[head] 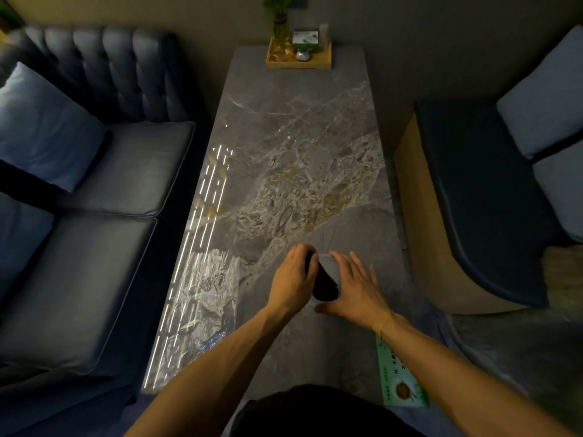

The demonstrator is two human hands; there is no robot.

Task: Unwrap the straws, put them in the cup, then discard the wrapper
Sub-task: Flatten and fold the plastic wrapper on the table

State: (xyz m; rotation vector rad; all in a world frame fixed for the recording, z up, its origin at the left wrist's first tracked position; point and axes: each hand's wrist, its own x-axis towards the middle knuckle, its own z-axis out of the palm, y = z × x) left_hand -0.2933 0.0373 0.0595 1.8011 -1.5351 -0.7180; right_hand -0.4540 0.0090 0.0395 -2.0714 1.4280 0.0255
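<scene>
My left hand point(295, 279) is closed around the top of a dark bundle of straws point(325, 287), which slants down toward me over the grey marble table point(284, 152). A faint clear cup point(328, 263) shows just right of the bundle, with its pale rim near my fingertips. My right hand point(356, 288) lies flat beside the cup and bundle with its fingers spread, the thumb under the bundle's lower end. A crumpled clear plastic wrapper point(208, 288) lies on the table's left side, apart from both hands.
A green printed card point(403, 383) lies at the table's near right edge under my right forearm. A wooden tray point(298, 63) with a plant vase and small boxes stands at the far end. Blue sofas flank the table on both sides.
</scene>
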